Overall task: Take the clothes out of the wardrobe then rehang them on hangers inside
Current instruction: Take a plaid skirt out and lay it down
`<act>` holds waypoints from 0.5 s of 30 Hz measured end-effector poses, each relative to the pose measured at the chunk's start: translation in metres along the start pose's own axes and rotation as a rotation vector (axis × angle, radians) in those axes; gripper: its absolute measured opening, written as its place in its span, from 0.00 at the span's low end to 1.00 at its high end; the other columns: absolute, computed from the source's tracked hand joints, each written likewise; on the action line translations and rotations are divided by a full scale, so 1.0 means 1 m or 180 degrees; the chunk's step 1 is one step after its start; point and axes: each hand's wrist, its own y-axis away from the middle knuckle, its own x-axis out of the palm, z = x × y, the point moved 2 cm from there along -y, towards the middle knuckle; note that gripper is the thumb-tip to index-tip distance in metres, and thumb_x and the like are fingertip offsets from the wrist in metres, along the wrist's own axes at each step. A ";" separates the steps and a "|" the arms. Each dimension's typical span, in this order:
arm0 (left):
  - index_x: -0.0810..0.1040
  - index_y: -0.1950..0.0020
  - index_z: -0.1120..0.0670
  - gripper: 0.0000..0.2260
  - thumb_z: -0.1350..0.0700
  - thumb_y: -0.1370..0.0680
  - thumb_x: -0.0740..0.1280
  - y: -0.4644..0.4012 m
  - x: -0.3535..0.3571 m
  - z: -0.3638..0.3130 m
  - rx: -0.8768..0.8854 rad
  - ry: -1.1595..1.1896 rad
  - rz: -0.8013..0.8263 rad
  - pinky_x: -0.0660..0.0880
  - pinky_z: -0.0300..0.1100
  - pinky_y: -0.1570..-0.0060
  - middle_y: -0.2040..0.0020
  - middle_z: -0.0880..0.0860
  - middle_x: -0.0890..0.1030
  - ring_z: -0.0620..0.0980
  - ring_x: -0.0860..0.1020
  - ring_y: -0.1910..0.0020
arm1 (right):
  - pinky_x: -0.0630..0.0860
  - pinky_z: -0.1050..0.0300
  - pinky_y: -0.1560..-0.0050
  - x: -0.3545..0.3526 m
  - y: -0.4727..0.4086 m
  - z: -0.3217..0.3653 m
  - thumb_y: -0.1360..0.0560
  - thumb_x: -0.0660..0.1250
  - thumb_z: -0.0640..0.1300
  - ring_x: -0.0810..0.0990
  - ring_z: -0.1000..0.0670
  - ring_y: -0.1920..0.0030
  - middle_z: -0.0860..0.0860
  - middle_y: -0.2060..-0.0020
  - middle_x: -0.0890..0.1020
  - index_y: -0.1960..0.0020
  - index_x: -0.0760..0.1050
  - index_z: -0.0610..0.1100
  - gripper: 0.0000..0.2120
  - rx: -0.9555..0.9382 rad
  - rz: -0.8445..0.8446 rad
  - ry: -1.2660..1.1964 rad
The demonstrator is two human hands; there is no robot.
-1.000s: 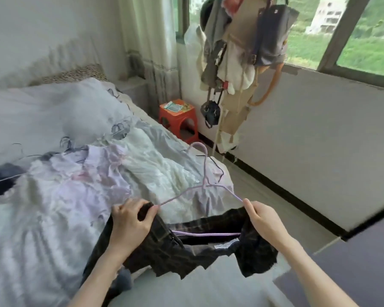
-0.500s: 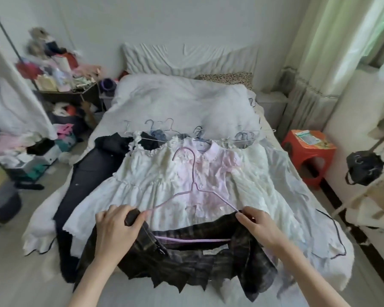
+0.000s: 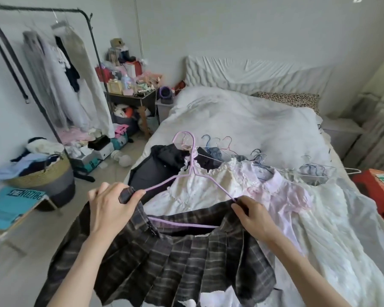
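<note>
A dark plaid pleated skirt (image 3: 186, 258) hangs on a lilac wire hanger (image 3: 193, 165) that I hold up in front of me. My left hand (image 3: 111, 209) grips the skirt's waistband at the hanger's left end. My right hand (image 3: 251, 214) pinches the waistband at the hanger's right end. On the bed (image 3: 242, 116) behind lie a cream dress (image 3: 208, 187), a pink blouse (image 3: 282, 193), dark garments (image 3: 160, 167) and several loose hangers (image 3: 259, 158). At the far left stands a black clothes rack (image 3: 93, 43) with a few pale garments (image 3: 53, 80) hanging on it.
A woven laundry basket (image 3: 47, 176) full of clothes sits on the floor at the left, beside a teal box (image 3: 7, 207). A cluttered dark side table (image 3: 133, 94) stands between rack and bed. A red stool (image 3: 377, 189) is at the right edge.
My view has swung left from the window side to the rack side of the room. Both hands keep their hold on the skirt and hanger, now raised and facing the rack.
</note>
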 end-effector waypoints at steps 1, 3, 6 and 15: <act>0.76 0.66 0.54 0.22 0.36 0.30 0.59 -0.014 0.004 0.012 0.0034 -0.0009 -0.0014 0.56 0.45 0.58 0.67 0.49 0.79 0.55 0.74 0.61 | 0.64 0.63 0.67 0.010 -0.014 0.005 0.22 0.61 0.44 0.70 0.56 0.69 0.53 0.69 0.72 0.58 0.72 0.40 0.09 0.0065 -0.0043 -0.0025; 0.76 0.65 0.54 0.22 0.36 0.30 0.58 -0.041 0.014 0.033 0.0082 -0.0033 -0.0001 0.56 0.45 0.57 0.66 0.49 0.78 0.55 0.73 0.60 | 0.64 0.57 0.69 0.029 -0.039 0.015 0.21 0.61 0.45 0.70 0.52 0.71 0.49 0.71 0.73 0.57 0.72 0.39 0.11 0.0182 -0.0164 -0.0053; 0.77 0.63 0.54 0.23 0.35 0.31 0.58 -0.081 0.031 0.059 0.0194 -0.0084 0.0064 0.58 0.46 0.56 0.64 0.50 0.80 0.55 0.73 0.59 | 0.60 0.57 0.73 0.053 -0.075 0.027 0.22 0.61 0.45 0.70 0.46 0.74 0.43 0.74 0.74 0.59 0.72 0.39 0.11 0.0254 -0.0458 -0.0106; 0.72 0.63 0.54 0.15 0.43 0.27 0.67 -0.175 0.133 0.106 0.0198 0.0075 0.0823 0.61 0.50 0.52 0.62 0.51 0.79 0.56 0.73 0.53 | 0.64 0.56 0.62 0.092 -0.179 0.012 0.22 0.62 0.46 0.69 0.49 0.71 0.51 0.74 0.71 0.59 0.73 0.39 0.12 0.0687 -0.0657 -0.0194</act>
